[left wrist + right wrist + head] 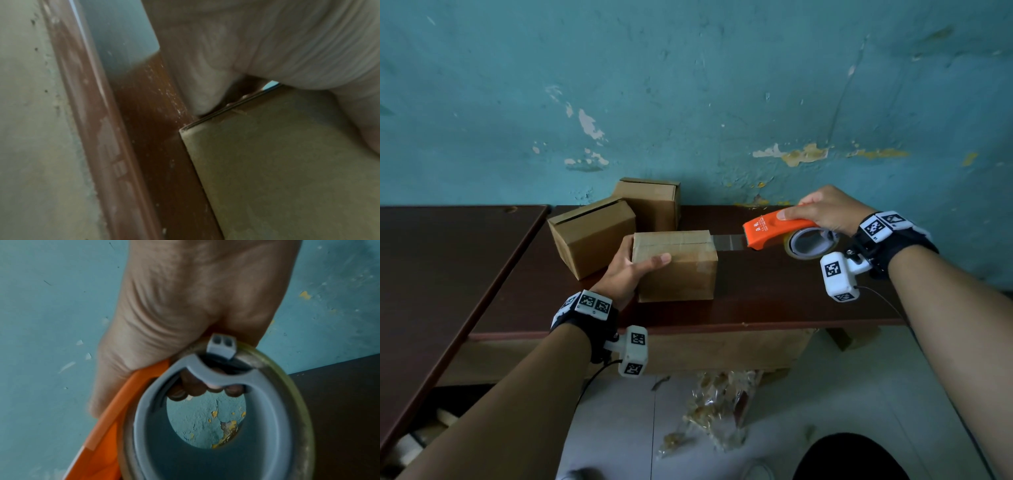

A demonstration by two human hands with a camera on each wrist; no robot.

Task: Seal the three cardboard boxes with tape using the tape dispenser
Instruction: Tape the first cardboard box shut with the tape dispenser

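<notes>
Tape dispenser (774,231) is hovering right of the front cardboard box (676,265) on the desk (774,291), right hand (825,212) wrapping it, tape (727,242) stretching across. Left hand (628,270) is clamping the box's corner; probably light, crushable, so brace edges.

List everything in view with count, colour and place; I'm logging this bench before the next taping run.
Brown cardboard boxes: three; one at the front, two behind it to the left.
Orange plastic tape dispenser: one, right of the front box, holding a clear tape roll.
Clear tape strip: one, stretched from front box to dispenser.
Dark brown wooden table: one, against the teal wall.
Crumpled clear plastic: on the floor below.
Left hand: grip on the front box.
Right hand: grip on the dispenser.
</notes>
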